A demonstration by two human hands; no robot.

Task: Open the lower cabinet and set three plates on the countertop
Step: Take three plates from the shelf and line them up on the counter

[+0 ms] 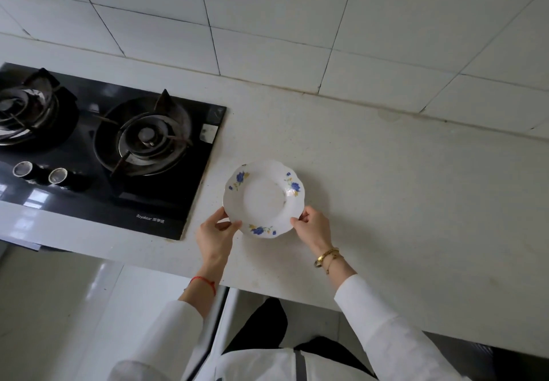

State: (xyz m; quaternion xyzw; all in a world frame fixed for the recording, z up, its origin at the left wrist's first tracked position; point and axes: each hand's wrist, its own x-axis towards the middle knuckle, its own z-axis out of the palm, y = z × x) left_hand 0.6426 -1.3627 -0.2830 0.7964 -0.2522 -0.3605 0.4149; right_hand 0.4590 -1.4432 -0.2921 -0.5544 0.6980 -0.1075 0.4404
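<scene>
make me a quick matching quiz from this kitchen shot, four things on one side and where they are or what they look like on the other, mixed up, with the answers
Things:
1. plate
2. gas hob
3. red string
4. gold bracelet

Descriptions:
A. black, set into the countertop on the left
B. on the wrist of the right hand
C. white with blue flowers, held at its rim by both hands
D. on the wrist of the left hand

Pairs: 1-C, 2-A, 3-D, 4-B
</scene>
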